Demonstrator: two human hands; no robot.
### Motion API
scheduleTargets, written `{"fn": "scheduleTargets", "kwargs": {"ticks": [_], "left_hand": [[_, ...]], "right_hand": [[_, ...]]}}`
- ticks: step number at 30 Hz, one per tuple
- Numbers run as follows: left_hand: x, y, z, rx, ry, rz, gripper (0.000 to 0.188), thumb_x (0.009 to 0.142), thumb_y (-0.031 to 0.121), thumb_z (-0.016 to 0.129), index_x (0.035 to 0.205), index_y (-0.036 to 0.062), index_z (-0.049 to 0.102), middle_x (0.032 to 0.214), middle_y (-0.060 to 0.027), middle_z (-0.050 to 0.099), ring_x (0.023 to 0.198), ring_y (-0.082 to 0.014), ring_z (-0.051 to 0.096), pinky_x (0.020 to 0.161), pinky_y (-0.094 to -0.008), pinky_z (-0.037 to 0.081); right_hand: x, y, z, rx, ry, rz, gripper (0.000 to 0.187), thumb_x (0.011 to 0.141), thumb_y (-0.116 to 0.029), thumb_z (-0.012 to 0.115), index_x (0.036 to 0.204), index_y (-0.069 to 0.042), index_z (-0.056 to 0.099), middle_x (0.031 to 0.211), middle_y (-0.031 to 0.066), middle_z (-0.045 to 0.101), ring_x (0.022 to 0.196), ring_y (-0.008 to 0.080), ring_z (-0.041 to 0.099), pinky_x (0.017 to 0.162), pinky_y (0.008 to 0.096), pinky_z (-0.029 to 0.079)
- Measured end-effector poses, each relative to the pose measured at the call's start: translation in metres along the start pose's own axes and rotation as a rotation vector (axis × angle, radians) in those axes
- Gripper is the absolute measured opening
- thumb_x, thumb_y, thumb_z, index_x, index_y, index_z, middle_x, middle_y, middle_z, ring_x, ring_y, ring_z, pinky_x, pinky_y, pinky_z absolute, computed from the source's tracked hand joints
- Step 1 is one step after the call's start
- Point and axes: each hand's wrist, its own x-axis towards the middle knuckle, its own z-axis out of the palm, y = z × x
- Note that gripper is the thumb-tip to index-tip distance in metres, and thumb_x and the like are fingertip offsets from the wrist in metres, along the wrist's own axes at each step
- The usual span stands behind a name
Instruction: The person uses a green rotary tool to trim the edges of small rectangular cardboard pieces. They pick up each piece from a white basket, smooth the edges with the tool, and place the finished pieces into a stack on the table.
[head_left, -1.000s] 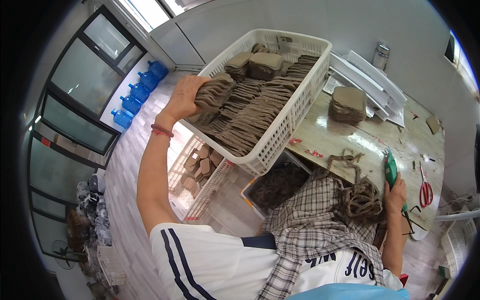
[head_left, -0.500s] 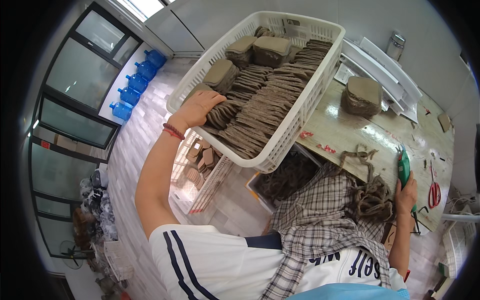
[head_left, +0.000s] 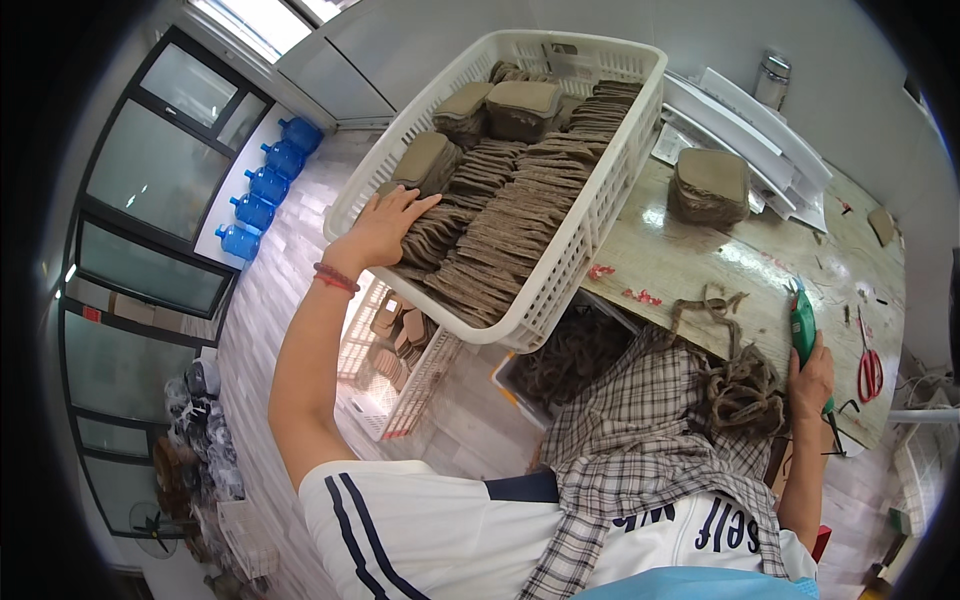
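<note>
My left hand (head_left: 381,228) lies at the near left corner of a white plastic crate (head_left: 575,315), its fingers stretched over the packed brown pads (head_left: 503,228). The pads are thin, fuzzy-edged and stand on edge in rows, with several flat stacks of tan-topped pads (head_left: 524,108) behind. My right hand (head_left: 811,378) is wrapped round green electric scissors (head_left: 803,322), which rest at the right of the table with the tip pointing away from me. Beside that hand, a tangle of brown trimmed strips (head_left: 745,400) sits on my plaid apron (head_left: 625,425).
On the wooden table (head_left: 640,235) are a stack of tan pads (head_left: 709,187), red-handled scissors (head_left: 870,375) and white trays (head_left: 745,130). Below stand a bin of dark scraps (head_left: 575,355) and a lower crate of pads (head_left: 400,400). Blue water jugs (head_left: 268,186) line the left wall.
My left hand has shifted slightly over the pads and its fingers are spread wider. The right hand keeps its hold on the electric scissors. The whole view has moved a little.
</note>
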Motion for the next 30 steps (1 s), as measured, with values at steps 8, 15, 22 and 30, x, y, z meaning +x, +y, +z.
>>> {"fn": "scheduleTargets", "kwargs": {"ticks": [8,15,22,30], "left_hand": [[0.055,0.013,-0.008,-0.716,-0.069,0.017,0.058,0.080,0.021,0.068,0.136,0.0175,0.051,0.114,-0.0108,0.061,0.110,-0.0285,0.054,0.099,-0.0399,0.037],[0.040,0.012,0.023,-0.678,-0.086,-0.029,0.031,0.083,0.019,0.068,0.113,0.0103,0.067,0.095,-0.0092,0.063,0.098,-0.0233,0.059,0.089,-0.0297,0.044],[0.027,-0.004,0.015,-0.555,0.029,-0.235,0.039,0.086,0.035,0.065,0.113,0.0079,0.064,0.108,-0.0097,0.065,0.106,-0.0259,0.059,0.092,-0.0344,0.045],[0.022,-0.012,0.038,-0.519,-0.026,-0.115,0.053,0.083,0.056,0.061,0.117,0.0154,0.064,0.117,-0.0069,0.063,0.119,-0.0255,0.051,0.105,-0.0441,0.025]], "right_hand": [[0.000,0.005,0.003,-0.004,0.023,-0.008,0.060,0.087,-0.029,0.065,0.137,-0.004,0.043,0.097,0.0138,0.056,0.087,0.0336,0.058,0.074,0.0427,0.048],[-0.001,0.004,0.004,0.009,0.051,-0.022,0.060,0.086,-0.027,0.065,0.136,-0.002,0.044,0.098,0.0139,0.056,0.090,0.0325,0.058,0.076,0.0418,0.048],[-0.002,0.004,0.004,0.018,0.036,-0.017,0.060,0.086,-0.027,0.065,0.135,-0.001,0.044,0.098,0.0142,0.056,0.090,0.0327,0.057,0.075,0.0421,0.047],[-0.001,0.002,0.003,-0.013,0.049,-0.008,0.062,0.084,-0.027,0.067,0.136,-0.002,0.045,0.098,0.0130,0.057,0.090,0.0314,0.058,0.074,0.0413,0.048]]}}
